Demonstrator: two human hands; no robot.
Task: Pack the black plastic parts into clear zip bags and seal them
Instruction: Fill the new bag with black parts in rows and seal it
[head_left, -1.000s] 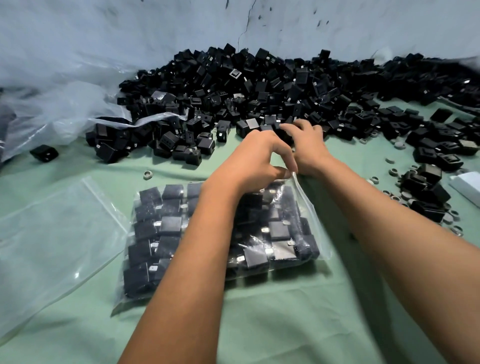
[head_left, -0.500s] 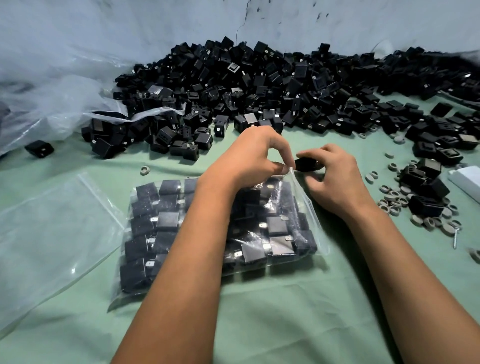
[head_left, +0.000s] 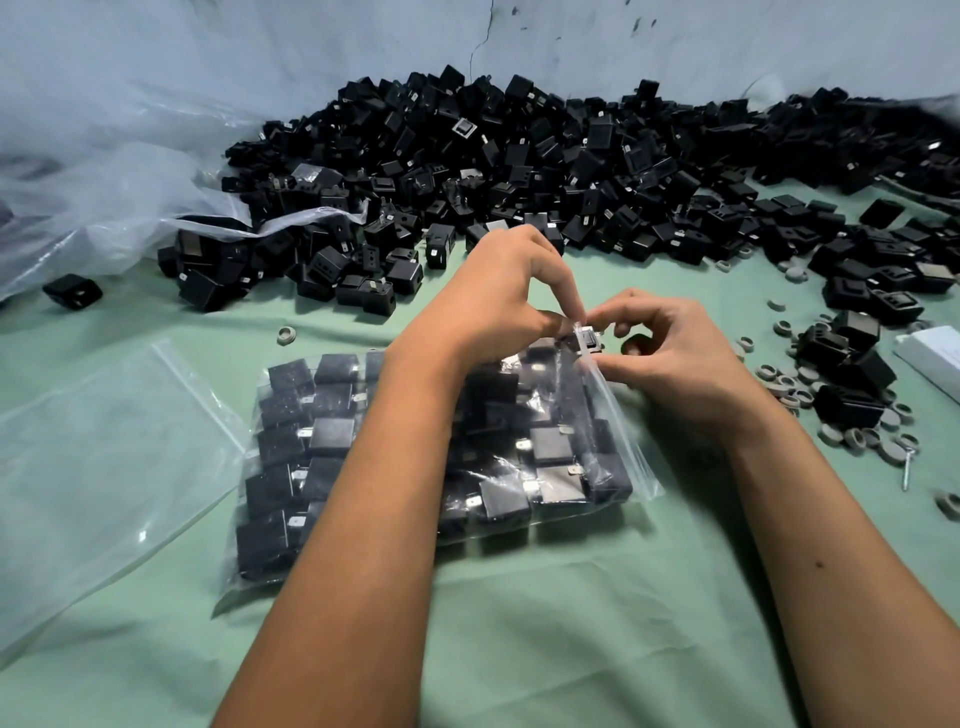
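Observation:
A clear zip bag (head_left: 621, 431) lies on the green cloth, filled with rows of black plastic parts (head_left: 332, 436). My left hand (head_left: 498, 301) pinches the bag's upper right corner at the mouth. My right hand (head_left: 670, 358) sits just right of it, fingers and thumb pinching a black part (head_left: 589, 340) at the bag's opening. A large heap of loose black parts (head_left: 519, 171) stretches along the wall behind both hands.
An empty clear bag (head_left: 98, 457) lies flat at the left. Crumpled plastic sheeting (head_left: 98, 187) covers the far left. Grey rings (head_left: 852, 436) and more black parts lie scattered at the right, beside a white box (head_left: 935, 358) and a screw (head_left: 908, 470).
My right hand took a black part from the heap and brought it back to the bag's mouth. My left hand kept its pinch on the bag's corner.

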